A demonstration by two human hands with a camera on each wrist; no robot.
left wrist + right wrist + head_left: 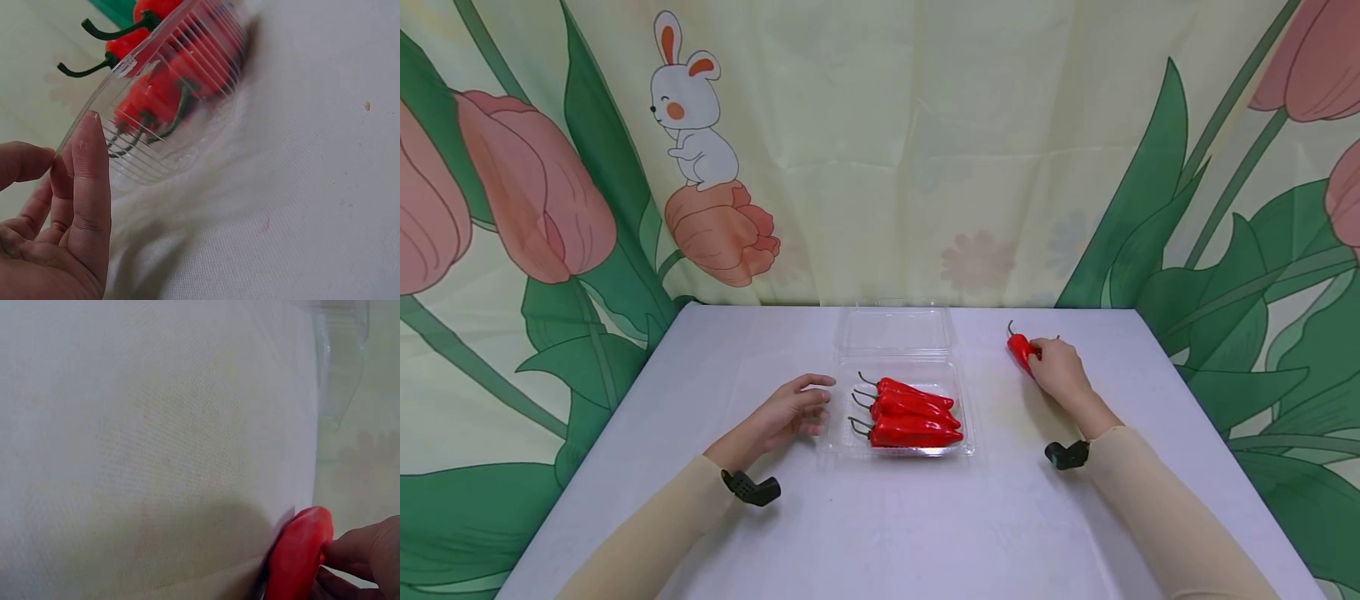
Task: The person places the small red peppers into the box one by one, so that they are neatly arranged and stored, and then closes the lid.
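Observation:
In the head view, several long red peppers (pixel 913 432) lie side by side in a clear plastic box (pixel 966 400), green stems to the left. Its hinged lid (pixel 895 333) is folded back behind it. My left hand (pixel 793 408) is at the box's left side, fingers loosely spread and fingertips right at the rim (pixel 90 103). Over to the right, my right hand (pixel 1058 367) grips another red pepper (pixel 1018 348) by its lower body, stem pointing away. In the right wrist view, thumb and fingers pinch that pepper (pixel 300 556) close over the table.
White cloth covers the table (pixel 850 533). Behind its far edge hangs a curtain (pixel 865 167) printed with tulips and a rabbit. A small reddish tip (pixel 1057 337) shows just beyond my right hand.

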